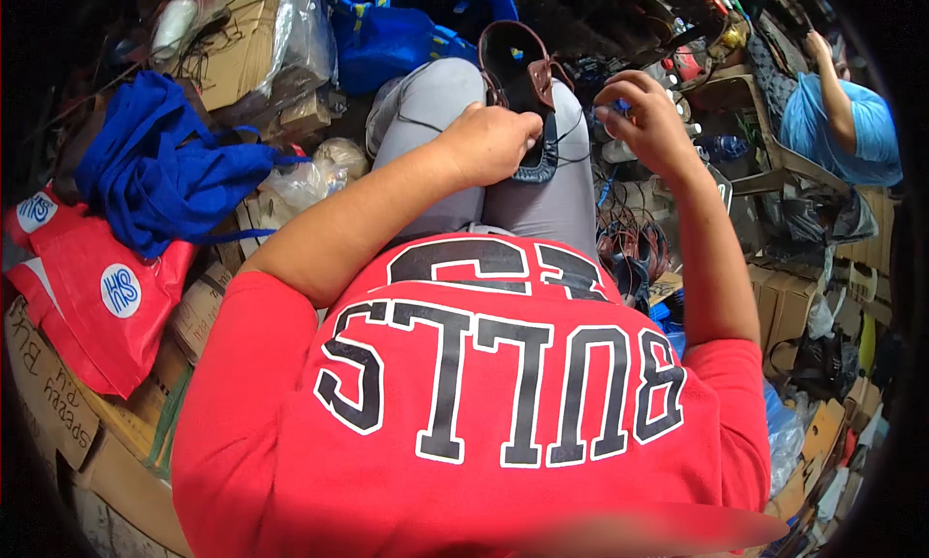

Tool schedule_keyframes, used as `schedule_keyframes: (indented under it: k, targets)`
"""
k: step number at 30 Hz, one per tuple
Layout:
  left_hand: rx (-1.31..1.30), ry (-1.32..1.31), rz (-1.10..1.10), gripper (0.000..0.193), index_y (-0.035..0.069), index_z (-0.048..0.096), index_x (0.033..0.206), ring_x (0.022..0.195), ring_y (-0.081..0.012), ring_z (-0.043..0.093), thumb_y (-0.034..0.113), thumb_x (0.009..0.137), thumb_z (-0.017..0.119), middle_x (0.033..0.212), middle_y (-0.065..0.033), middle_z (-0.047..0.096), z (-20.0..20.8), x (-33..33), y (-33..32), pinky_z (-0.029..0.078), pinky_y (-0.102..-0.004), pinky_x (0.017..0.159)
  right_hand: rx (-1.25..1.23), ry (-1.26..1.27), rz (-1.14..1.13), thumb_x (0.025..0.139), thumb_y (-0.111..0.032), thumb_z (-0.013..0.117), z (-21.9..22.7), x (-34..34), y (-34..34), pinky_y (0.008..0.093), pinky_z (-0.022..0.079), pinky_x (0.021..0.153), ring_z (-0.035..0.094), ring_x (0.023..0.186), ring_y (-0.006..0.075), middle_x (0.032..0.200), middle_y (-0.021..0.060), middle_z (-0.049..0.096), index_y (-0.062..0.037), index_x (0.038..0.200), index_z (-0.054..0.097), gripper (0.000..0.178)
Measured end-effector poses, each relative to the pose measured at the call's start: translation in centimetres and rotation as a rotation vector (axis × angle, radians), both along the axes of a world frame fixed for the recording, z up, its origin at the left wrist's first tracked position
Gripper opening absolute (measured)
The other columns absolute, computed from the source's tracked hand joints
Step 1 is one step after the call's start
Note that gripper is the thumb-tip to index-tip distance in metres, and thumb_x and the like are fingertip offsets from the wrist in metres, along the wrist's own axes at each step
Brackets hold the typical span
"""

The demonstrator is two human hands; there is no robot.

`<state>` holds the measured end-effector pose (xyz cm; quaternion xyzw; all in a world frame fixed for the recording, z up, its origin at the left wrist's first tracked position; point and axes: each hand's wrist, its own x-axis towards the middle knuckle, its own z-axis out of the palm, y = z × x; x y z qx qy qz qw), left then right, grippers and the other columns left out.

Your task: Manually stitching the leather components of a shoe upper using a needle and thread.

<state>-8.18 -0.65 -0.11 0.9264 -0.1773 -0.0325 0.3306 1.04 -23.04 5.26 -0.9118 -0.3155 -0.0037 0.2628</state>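
Shoe of brown and navy leather-like material (pixel 542 81) rests on grey-trousered legs (pixel 426 108), left hand (pixel 498 144) pinching its near rim, right hand (pixel 639 122) half-curled alongside, contents unclear from here; light, I'd reckon, supple-sided, stiffer underneath, best gripped at that near end!

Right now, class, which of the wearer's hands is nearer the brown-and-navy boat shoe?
Left: the left hand grips the boat shoe near its heel; the right hand is apart, to its right.
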Motion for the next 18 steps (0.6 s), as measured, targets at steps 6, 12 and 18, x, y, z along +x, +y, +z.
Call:
schedule_keyframes:
  k: [6, 12, 18]
  targets:
    - [0.060, -0.047, -0.028, 0.010, 0.012, 0.059, 0.091, 0.079, -0.0302, 0.063, 0.015, 0.084, 0.052, 0.078, -0.0106, 0.066, 0.0, -0.2, 0.4, 0.043, -0.0440, 0.073, -0.630, -0.205, 0.492, 0.077, -0.011, 0.056, 0.6, -3.9, 4.3, 0.0369, 0.039, 0.080, 0.061, 0.085, 0.0231, 0.075, 0.0055, 0.062, -0.0112, 0.087, 0.058, 0.010]
    - [0.253, -0.221, -0.083, 0.011, 0.012, 0.059, 0.090, 0.079, -0.0266, 0.061, 0.010, 0.083, 0.050, 0.083, -0.0067, 0.065, 0.7, -3.1, 4.0, 0.040, -0.0418, 0.073, -0.455, -0.175, 0.552, 0.078, -0.010, 0.054, -0.6, -1.8, 1.9, 0.0380, 0.039, 0.077, 0.059, 0.079, 0.0243, 0.072, 0.0046, 0.061, -0.0133, 0.085, 0.055, 0.008]
    - [0.117, -0.173, 0.178, 0.014, 0.006, 0.064, 0.093, 0.082, -0.0235, 0.060, 0.004, 0.081, 0.057, 0.085, -0.0074, 0.064, 4.7, -6.4, 10.8, 0.043, -0.0386, 0.076, 0.182, 0.568, -0.207, 0.085, -0.016, 0.063, -0.5, 0.3, -6.8, 0.0279, 0.046, 0.072, 0.057, 0.067, 0.0134, 0.072, 0.0010, 0.059, -0.0061, 0.085, 0.063, 0.010]
